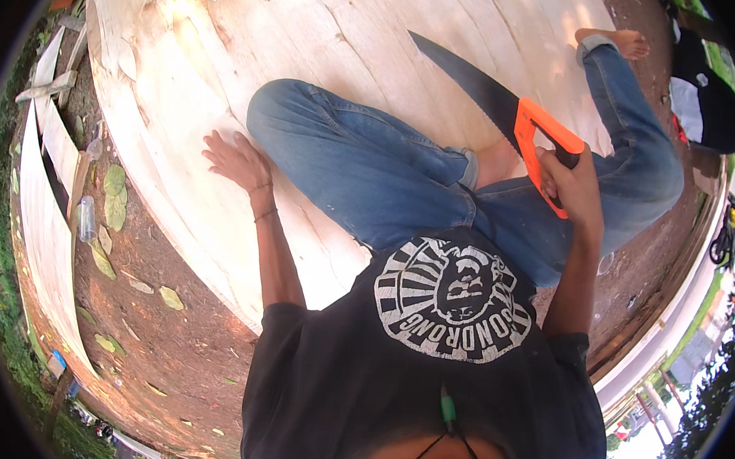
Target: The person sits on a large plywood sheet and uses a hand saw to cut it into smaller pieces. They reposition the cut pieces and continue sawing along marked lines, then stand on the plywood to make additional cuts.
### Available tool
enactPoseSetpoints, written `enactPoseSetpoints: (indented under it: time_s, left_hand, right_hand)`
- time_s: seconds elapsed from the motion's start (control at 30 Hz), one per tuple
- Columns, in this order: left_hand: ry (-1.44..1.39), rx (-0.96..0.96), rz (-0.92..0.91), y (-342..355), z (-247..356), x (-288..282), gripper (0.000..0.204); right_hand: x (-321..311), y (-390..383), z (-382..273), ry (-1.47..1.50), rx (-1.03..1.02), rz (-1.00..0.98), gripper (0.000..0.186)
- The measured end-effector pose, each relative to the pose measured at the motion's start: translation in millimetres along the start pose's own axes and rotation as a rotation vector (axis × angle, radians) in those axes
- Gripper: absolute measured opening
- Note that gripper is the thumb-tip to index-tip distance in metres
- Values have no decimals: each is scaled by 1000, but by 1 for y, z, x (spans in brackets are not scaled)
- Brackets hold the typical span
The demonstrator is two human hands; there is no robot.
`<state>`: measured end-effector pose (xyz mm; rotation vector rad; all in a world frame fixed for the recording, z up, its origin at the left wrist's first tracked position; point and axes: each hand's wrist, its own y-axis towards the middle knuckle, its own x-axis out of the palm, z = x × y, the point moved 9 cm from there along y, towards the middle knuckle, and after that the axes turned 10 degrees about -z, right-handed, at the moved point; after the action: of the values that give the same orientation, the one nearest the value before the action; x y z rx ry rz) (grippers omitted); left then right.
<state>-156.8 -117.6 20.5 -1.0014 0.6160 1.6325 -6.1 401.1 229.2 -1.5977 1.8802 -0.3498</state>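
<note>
Head view: a person in blue jeans (347,157) is sitting, legs bent, on a broad, pale wooden sheet (227,53). The right hand (571,181) is wrapping around the grip of a handsaw (497,101) with a dark, tapering blade and an orange-and-black handle, the blade pointing toward the sheet's far edge; whether its teeth are touching wood, I cannot tell. The left hand (239,163) is lying spread, apparently resting on the sheet between one knee and the left edge. The step in hand seems to be readying the saw; moving it appears to be calling for care, since a bare foot (496,163) is lying close to the blade. Beyond the left edge, green leaves (115,201), a clear plastic cup (87,219) and long, pale boards (42,252) are lying on brown soil (142,333).
</note>
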Motion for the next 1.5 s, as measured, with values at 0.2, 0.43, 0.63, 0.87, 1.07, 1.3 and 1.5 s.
enactPoseSetpoints:
  time_s: [0.2, 0.43, 0.63, 0.87, 1.07, 1.3, 1.5]
  left_hand:
    - [366, 333, -51, -38, 20, 22, 77]
    - [435, 303, -32, -29, 0, 29, 74]
    - [523, 157, -89, -25, 12, 31, 74]
    - [552, 134, -109, -21, 15, 30, 70]
    - [587, 158, -119, -20, 12, 31, 72]
    - [546, 200, -120, -26, 15, 28, 71]
    - [501, 172, -154, -25, 13, 34, 73]
  right_hand:
    - [-4, -7, -12, -22, 112, 150, 26]
    - [4, -14, -16, -151, 200, 218, 48]
    - [1, -10, -31, -184, 183, 182, 49]
    - [-3, 3, -47, -205, 169, 21, 40]
    - [17, -3, -29, -142, 92, -87, 32]
    - [3, -6, 3, -45, 47, -41, 16]
    - [-4, -6, 10, -198, 124, -101, 9]
